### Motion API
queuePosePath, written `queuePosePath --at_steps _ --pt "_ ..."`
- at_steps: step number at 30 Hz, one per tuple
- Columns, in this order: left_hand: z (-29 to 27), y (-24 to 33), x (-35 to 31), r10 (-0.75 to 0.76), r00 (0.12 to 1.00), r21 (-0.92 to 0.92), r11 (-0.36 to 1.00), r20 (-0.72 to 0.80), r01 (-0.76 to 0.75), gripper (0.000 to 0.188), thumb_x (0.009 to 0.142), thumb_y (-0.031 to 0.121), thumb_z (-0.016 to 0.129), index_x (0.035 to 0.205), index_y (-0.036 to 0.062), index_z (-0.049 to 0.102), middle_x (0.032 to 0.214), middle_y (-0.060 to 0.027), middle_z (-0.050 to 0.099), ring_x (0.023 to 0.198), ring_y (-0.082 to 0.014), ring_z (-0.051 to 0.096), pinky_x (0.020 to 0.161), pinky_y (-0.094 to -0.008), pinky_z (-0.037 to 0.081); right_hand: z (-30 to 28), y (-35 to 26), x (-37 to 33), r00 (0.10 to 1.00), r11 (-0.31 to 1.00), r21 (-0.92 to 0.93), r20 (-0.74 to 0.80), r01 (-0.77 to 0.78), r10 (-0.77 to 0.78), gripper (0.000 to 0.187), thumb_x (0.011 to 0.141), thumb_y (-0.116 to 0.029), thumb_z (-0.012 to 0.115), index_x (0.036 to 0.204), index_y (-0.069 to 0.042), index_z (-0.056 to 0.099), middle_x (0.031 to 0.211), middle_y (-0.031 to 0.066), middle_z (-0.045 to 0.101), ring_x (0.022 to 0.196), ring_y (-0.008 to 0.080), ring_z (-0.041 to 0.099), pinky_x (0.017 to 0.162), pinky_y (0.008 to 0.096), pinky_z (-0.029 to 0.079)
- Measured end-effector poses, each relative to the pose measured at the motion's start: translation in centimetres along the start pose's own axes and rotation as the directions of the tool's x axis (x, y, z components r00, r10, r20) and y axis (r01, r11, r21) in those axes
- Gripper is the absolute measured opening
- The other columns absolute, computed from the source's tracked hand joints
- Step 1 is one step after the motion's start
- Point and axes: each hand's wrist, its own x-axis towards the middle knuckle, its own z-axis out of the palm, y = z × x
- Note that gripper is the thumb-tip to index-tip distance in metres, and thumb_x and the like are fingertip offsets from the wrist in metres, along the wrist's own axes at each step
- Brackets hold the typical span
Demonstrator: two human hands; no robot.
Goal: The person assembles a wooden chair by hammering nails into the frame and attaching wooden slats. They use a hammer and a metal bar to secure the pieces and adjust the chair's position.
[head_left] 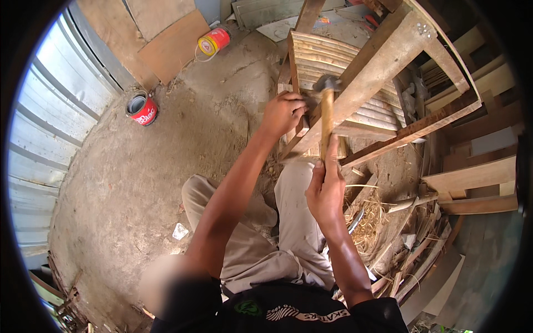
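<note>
My right hand (326,186) is wrapped round the wooden handle of a hammer (326,114). The hammer's dark metal head points away from me, over a thick beam of a wooden furniture frame (383,66). This frame looks like a chair or bench tipped over, with a panel of pale slats (325,53). Against the frame's near left part, beside a short wood block (302,126), my left hand (286,114) is closed with curled fingers. Whatever its fingertips pinch is too small or hidden to make out. A gap separates the two hands.
Left on the floor stands an open red can (142,109); a red and yellow can (214,41) lies farther off by leaning boards (172,47). Straw (369,219) and wood scraps (411,250) lie at right, near stacked wooden frames (472,183). Metal sheeting (50,127) walls the left.
</note>
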Motion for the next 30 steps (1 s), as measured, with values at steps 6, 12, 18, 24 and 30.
queuePosePath --at_steps 6,12,18,24,30 --pt "0.1 0.0 -0.3 -0.023 0.999 -0.040 0.999 0.025 0.024 0.010 0.079 0.014 0.073 0.087 0.0084 0.076 0.095 -0.0045 0.072 0.090 -0.0276 0.067 0.079 -0.0375 0.056 -0.1 -0.2 -0.7 0.966 0.984 0.016 0.195 -0.177 0.170 0.071 0.094 0.003 0.047 0.156 -0.004 0.013 0.090 0.0292 0.059 0.074 0.0427 0.063 0.069 0.0459 0.051" --pt "-0.2 -0.1 -0.2 0.005 0.999 -0.016 1.000 0.041 -0.005 0.010 0.080 0.014 0.072 0.087 0.0071 0.075 0.097 -0.0045 0.072 0.090 -0.0277 0.066 0.080 -0.0382 0.055 0.2 -0.4 -0.4 0.980 0.984 0.032 0.101 -0.173 0.169 0.067 0.095 0.003 0.047 0.155 -0.001 0.018 0.085 0.0270 0.060 0.071 0.0389 0.062 0.067 0.0420 0.051" --pt "-0.6 0.4 0.0 -0.024 0.999 -0.080 0.996 0.027 0.026 0.012 0.081 0.011 0.071 0.091 0.0061 0.074 0.099 -0.0054 0.071 0.089 -0.0284 0.066 0.078 -0.0377 0.055 -0.7 -1.5 -0.4 0.990 0.979 0.154 0.064 -0.136 0.128 0.064 0.096 0.003 0.046 0.153 0.002 0.019 0.081 0.0234 0.059 0.067 0.0300 0.060 0.065 0.0376 0.050" --pt "-1.1 0.3 0.1 -0.101 0.994 -0.226 0.968 0.042 0.108 0.011 0.081 0.009 0.070 0.092 0.0055 0.073 0.097 -0.0070 0.071 0.088 -0.0286 0.066 0.079 -0.0381 0.053 -1.4 -2.3 -1.2 0.989 0.959 0.240 0.027 -0.150 0.147 0.061 0.096 0.003 0.045 0.152 0.004 0.023 0.076 0.0192 0.057 0.064 0.0237 0.056 0.064 0.0355 0.048" --pt "-1.1 -0.3 0.3 0.051 0.992 -0.083 0.996 0.114 -0.042 0.014 0.081 0.013 0.073 0.093 0.0065 0.074 0.098 -0.0049 0.071 0.091 -0.0265 0.064 0.072 -0.0350 0.054 -2.1 -1.6 -1.7 0.984 0.955 0.242 0.085 -0.173 0.157 0.063 0.095 0.002 0.046 0.153 0.002 0.021 0.075 0.0203 0.058 0.064 0.0290 0.059 0.065 0.0372 0.049"
